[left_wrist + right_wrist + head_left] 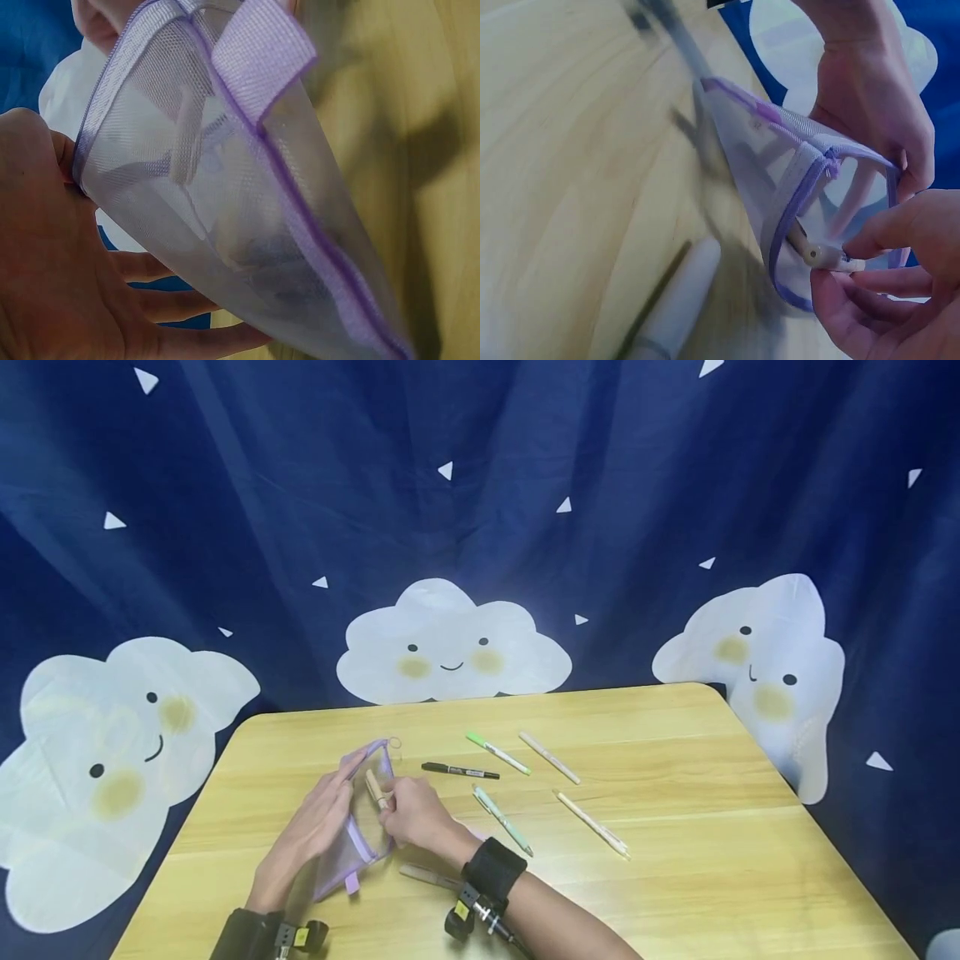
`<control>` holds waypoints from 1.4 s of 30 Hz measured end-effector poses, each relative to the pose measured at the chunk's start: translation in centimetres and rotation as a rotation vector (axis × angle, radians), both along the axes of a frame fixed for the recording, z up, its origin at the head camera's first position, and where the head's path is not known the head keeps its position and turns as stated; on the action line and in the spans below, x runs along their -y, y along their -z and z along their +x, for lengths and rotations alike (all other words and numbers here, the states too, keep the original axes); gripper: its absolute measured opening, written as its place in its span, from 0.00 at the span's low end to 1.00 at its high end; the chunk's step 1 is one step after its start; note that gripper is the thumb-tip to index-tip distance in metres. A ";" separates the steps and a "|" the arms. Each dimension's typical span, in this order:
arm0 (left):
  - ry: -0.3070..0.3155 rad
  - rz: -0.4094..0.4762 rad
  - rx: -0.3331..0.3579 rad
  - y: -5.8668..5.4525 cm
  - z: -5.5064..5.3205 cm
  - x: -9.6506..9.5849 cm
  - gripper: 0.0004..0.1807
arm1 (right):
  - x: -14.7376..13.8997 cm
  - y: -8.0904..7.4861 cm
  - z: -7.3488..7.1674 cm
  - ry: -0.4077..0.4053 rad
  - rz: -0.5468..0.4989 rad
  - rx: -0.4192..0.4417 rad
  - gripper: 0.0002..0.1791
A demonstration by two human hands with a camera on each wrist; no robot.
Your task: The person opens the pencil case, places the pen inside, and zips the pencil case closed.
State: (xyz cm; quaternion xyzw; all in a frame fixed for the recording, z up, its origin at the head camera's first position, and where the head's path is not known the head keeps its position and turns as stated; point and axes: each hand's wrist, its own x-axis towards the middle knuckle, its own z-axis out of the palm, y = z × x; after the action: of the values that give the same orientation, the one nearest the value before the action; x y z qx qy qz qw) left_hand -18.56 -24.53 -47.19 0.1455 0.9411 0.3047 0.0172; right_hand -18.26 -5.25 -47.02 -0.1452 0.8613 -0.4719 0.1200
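Note:
A translucent mesh zip pouch [341, 864] with purple edging stands tilted on the table, its mouth spread wide. My left hand [318, 818] grips the pouch's rim, with several fingers stretched along the outside of the mesh, as the left wrist view shows. At the mouth, my right hand [418, 814] pinches a beige pen [829, 257] between thumb and fingers. In the head view the beige pen [375, 787] points up and away from the right hand, overlapping the pouch opening. Through the mesh, a pale stick-like shape [186, 139] shows in the left wrist view.
A beige marker [429, 876] lies near my right wrist. Farther right on the wooden table [712, 827] are a black marker [460, 771], a green-and-white pen [498, 753], a mint pen [502, 820], a pale pen [550, 757] and a cream pen [592, 824]. A dark blue curtain [525, 552] hangs behind.

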 end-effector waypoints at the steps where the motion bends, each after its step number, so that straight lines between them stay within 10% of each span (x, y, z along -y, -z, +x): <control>1: 0.001 0.001 0.000 0.1 0.0 0.0 0.29 | 0.2 0.2 -0.1 -0.001 -0.007 0.004 0.30; 17: 0.019 0.028 -0.026 0.2 0.0 0.1 0.29 | -1.5 -0.2 -0.5 -0.021 -0.058 -0.037 0.24; 27: 0.003 0.021 0.008 0.3 0.0 -0.1 0.30 | -5.1 -0.1 1.7 -0.090 0.234 -0.270 0.17; 42: 0.014 0.020 0.008 0.2 -0.3 0.0 0.30 | -6.2 0.6 6.3 -0.224 0.567 -0.332 0.25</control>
State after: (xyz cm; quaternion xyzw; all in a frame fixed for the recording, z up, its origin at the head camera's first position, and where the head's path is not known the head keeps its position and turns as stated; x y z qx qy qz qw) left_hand -18.90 -24.55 -47.44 0.1514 0.9368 0.3146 0.0216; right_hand -12.01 0.95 -47.64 -0.2746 0.9446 -0.1675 0.0649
